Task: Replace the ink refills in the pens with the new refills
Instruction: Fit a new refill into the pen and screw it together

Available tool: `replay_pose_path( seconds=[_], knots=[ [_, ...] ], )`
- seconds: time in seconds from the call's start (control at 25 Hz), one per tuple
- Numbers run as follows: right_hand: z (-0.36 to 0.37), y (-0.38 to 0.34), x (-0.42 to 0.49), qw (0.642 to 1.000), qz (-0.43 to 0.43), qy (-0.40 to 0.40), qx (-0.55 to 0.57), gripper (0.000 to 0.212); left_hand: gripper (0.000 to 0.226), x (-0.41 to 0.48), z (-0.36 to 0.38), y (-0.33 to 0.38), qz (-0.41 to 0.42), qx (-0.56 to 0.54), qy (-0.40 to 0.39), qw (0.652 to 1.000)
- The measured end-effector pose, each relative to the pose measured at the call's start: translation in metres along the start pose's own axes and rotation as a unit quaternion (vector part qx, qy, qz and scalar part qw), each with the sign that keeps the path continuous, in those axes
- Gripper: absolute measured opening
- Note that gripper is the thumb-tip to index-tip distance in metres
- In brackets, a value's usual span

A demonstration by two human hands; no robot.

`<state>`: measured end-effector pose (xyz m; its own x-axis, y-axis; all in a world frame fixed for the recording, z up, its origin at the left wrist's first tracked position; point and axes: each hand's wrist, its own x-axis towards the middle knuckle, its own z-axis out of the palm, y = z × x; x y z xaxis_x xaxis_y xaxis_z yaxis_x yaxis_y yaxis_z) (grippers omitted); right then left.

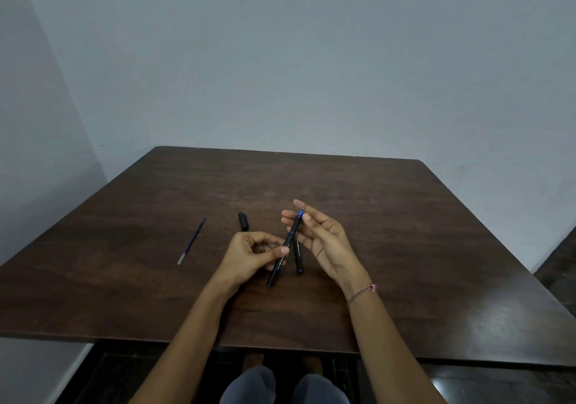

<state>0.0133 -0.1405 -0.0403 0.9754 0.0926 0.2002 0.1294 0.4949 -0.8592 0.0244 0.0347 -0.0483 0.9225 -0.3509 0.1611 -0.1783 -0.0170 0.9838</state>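
Observation:
My left hand (249,252) grips the barrel of a black pen (282,258) that points up and away, its blue tip near the fingers of my right hand (318,232). The right hand's thumb and fingertips pinch the pen's blue front end. A second black pen (298,257) lies on the table (405,232) under the hands, partly hidden by them. Left of the hands lies a black pen cap (243,221). Farther left a thin blue refill (191,240) rests on the tabletop.
The dark wooden table fills the middle of the view, its far edge against a grey wall. My knees (280,386) show below the near edge. A dark floor shows at the right.

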Motion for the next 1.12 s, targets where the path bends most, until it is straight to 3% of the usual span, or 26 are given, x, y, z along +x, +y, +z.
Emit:
replay_pose_path(
  seconds=[0.12, 0.44, 0.72, 1.12],
  knots=[
    [0.0002, 0.0011, -0.0001, 1.000, 0.012, -0.008, -0.014, 0.030, 0.011, -0.0002, -0.0002, 0.0001, 0.001, 0.002, -0.003, 1.000],
    [-0.0013, 0.0045, 0.0021, 0.993, -0.018, 0.069, -0.096, 0.023, 0.013, 0.0002, -0.0016, -0.0015, -0.002, 0.016, -0.013, 1.000],
    [-0.0035, 0.0000, 0.0004, 0.999, 0.015, 0.026, -0.037, 0.034, 0.013, 0.0013, -0.0019, -0.0022, -0.012, 0.013, -0.015, 1.000],
    [-0.0026, 0.0000, 0.0007, 0.994, 0.007, 0.072, -0.078, 0.019, 0.022, 0.0004, -0.0015, -0.0016, -0.005, 0.016, -0.026, 1.000]
  ],
)
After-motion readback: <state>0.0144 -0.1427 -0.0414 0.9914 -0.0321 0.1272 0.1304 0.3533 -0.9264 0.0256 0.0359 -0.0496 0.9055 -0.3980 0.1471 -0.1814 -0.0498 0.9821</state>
